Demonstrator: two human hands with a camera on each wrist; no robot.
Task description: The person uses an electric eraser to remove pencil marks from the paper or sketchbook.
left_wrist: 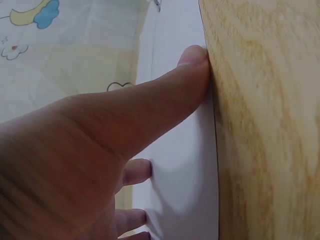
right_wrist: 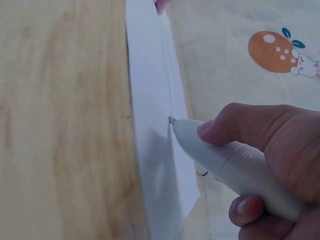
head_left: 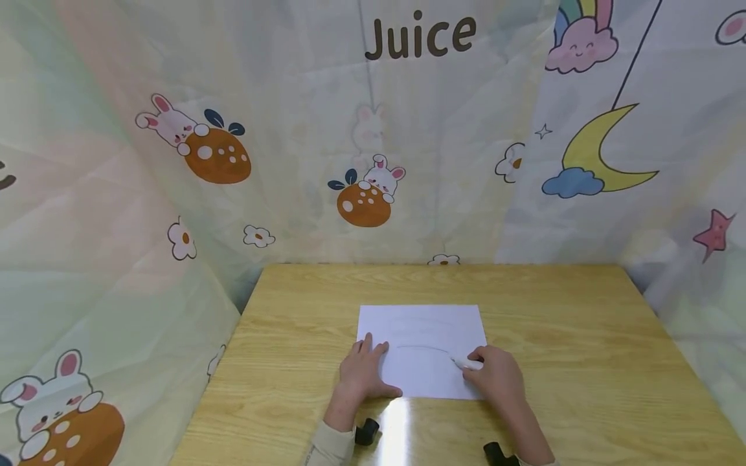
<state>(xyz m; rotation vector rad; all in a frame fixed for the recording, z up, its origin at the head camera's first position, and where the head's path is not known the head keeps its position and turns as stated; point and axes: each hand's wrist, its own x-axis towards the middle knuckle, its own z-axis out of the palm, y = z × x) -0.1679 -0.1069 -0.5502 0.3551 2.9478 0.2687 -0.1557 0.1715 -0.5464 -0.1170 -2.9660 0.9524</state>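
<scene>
A white sheet of paper (head_left: 425,378) lies on the wooden table, with a thin curved grey line (head_left: 421,347) across its middle. My left hand (head_left: 362,375) rests spread over the paper's left side; in the left wrist view its thumb (left_wrist: 150,102) touches down at the sheet's near edge. At the right side of the sheet, my right hand (head_left: 501,378) pinches a thick white marker (right_wrist: 225,160) between thumb and fingers. The marker's dark tip meets the paper at the right end of the line. A fainter curve shows higher on the sheet.
The wooden tabletop (head_left: 583,349) extends around the sheet on all sides. Behind and beside it hangs a printed cloth (head_left: 291,129) with rabbits, fruit and a moon. Small black devices (head_left: 366,432) sit by both wrists. Light glares on the table near the left wrist.
</scene>
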